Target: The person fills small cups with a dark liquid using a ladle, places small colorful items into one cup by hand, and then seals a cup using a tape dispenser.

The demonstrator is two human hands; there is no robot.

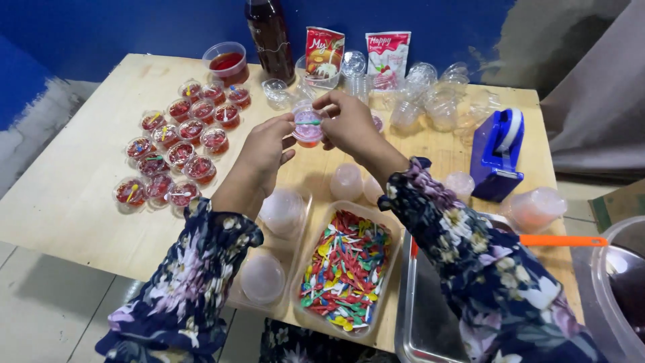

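My left hand (pixel 264 153) and my right hand (pixel 346 123) hold one small clear cup of red jelly (pixel 308 128) between them above the wooden table (pixel 80 195). A small green spoon lies across the cup's lid under my fingertips. Several sealed jelly cups (pixel 178 151), each with a small spoon on top, stand in rows to the left. A clear tray of colourful little plastic spoons (pixel 345 270) sits just below my hands.
A blue tape dispenser (pixel 498 153) stands at the right. Empty clear cups (pixel 430 101), two snack packets (pixel 388 57), a dark bottle (pixel 269 37) and a tub of red liquid (pixel 227 62) line the back. Lids (pixel 281 212) and a metal tray (pixel 426 316) lie near the front edge.
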